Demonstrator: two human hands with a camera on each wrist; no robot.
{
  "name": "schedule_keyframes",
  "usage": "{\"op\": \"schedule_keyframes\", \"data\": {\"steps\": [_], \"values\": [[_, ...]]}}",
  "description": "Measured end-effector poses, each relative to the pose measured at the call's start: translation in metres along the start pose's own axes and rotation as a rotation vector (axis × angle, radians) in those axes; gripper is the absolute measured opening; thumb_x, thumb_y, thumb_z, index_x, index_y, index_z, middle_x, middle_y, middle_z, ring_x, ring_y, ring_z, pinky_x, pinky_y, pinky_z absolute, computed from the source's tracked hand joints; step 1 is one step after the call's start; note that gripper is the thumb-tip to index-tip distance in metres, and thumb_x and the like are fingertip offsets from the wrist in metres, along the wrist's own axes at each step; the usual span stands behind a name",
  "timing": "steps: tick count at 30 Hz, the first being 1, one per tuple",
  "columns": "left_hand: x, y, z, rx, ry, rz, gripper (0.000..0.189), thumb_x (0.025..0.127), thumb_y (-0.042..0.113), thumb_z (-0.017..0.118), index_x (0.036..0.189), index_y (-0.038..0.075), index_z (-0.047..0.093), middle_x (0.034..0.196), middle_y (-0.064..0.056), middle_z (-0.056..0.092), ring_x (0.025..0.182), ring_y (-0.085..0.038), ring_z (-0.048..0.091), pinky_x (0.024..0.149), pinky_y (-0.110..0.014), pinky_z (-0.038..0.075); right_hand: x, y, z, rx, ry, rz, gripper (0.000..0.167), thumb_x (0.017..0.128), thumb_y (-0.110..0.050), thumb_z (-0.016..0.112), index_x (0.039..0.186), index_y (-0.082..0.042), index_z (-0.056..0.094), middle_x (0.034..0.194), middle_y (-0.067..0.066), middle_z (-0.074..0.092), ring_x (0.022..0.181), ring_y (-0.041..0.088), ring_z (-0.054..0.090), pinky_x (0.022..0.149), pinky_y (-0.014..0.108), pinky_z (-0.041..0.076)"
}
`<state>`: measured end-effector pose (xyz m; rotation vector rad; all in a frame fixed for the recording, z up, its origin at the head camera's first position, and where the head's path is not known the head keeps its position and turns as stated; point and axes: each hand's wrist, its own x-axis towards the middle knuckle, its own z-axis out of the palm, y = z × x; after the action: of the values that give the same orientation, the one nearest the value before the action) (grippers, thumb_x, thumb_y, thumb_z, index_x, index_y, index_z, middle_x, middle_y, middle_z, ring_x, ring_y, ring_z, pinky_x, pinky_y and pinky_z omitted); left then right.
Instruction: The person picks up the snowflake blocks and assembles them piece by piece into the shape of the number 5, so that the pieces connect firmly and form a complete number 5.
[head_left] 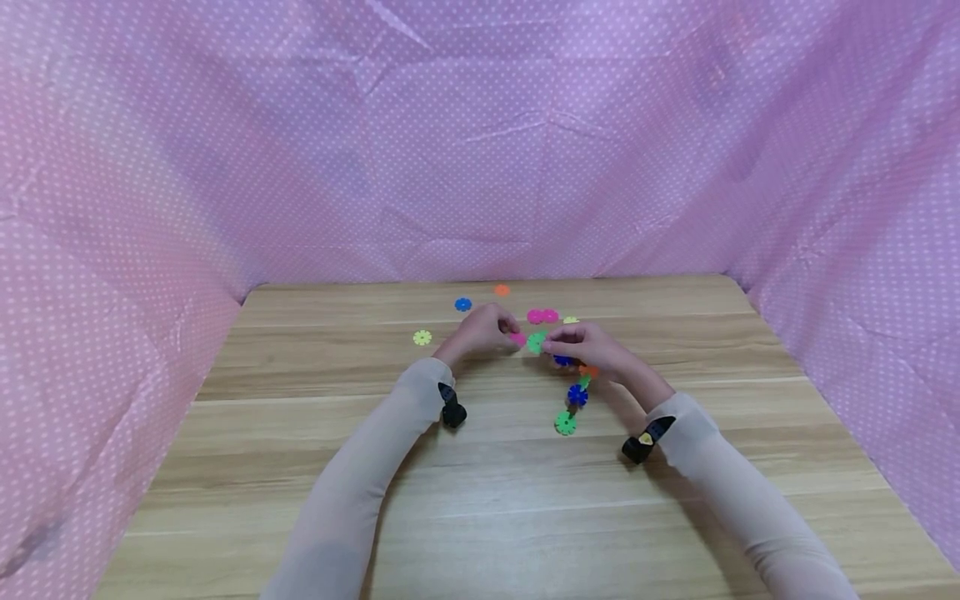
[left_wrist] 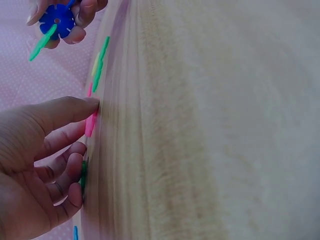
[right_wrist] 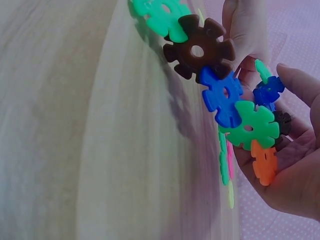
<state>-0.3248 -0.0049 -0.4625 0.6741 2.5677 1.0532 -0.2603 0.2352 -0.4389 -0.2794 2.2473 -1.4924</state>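
Observation:
My left hand [head_left: 486, 329] pinches a pink notched plastic disc [left_wrist: 91, 124] between thumb and fingertips, low over the table. Beside its curled lower fingers is a dark green disc [left_wrist: 84, 172]. My right hand [head_left: 588, 346] grips a curved chain of interlocked notched discs. In the right wrist view this chain runs through a green disc [right_wrist: 160, 14], a brown disc [right_wrist: 197, 51], a blue disc [right_wrist: 223, 95], another green disc [right_wrist: 252, 125] and an orange disc [right_wrist: 265, 162]. Its far end, near my right fingertips, has a blue disc [left_wrist: 57, 21] with a green one slotted in.
Loose discs lie around the hands on the wooden table [head_left: 300, 467]: yellow [head_left: 422, 337], blue [head_left: 463, 305], orange [head_left: 502, 290] and a pair of pink discs [head_left: 542, 317]. A pink dotted cloth [head_left: 480, 167] stands behind the table's back edge.

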Motion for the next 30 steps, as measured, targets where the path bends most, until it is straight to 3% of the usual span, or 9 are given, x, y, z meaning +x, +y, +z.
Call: {"op": "schedule_keyframes", "data": {"steps": [10,19,30], "values": [[-0.0010,0.0001,0.0013,-0.004,0.006,-0.014,0.019,0.085,0.019,0.082,0.100,0.010,0.076,0.095,-0.002,0.070,0.089,-0.015,0.061,0.081,-0.027,0.052,0.0019,0.0069,0.0006,-0.028,0.033,-0.073,0.028,0.097,-0.023,0.072,0.115,-0.001,0.069,0.103,0.025,0.070,0.077,0.012,0.064,0.066,0.025,0.055],[-0.0035,0.0012,0.0011,0.000,0.016,-0.011,0.020,0.083,0.018,0.083,0.099,0.009,0.075,0.092,-0.002,0.070,0.085,-0.015,0.060,0.077,-0.025,0.051,0.0023,0.0065,0.0033,-0.028,0.031,-0.112,0.027,0.095,-0.010,0.072,0.116,0.005,0.068,0.102,0.018,0.071,0.078,0.009,0.066,0.064,0.024,0.056],[-0.0102,0.0004,-0.0015,-0.118,0.044,0.002,0.020,0.084,0.011,0.084,0.099,0.008,0.070,0.095,-0.006,0.071,0.088,-0.018,0.065,0.076,-0.025,0.055,0.0046,0.0074,0.0023,-0.058,0.042,-0.113,0.025,0.095,-0.013,0.072,0.114,0.003,0.069,0.098,0.013,0.071,0.075,0.012,0.061,0.062,0.027,0.055]]}}
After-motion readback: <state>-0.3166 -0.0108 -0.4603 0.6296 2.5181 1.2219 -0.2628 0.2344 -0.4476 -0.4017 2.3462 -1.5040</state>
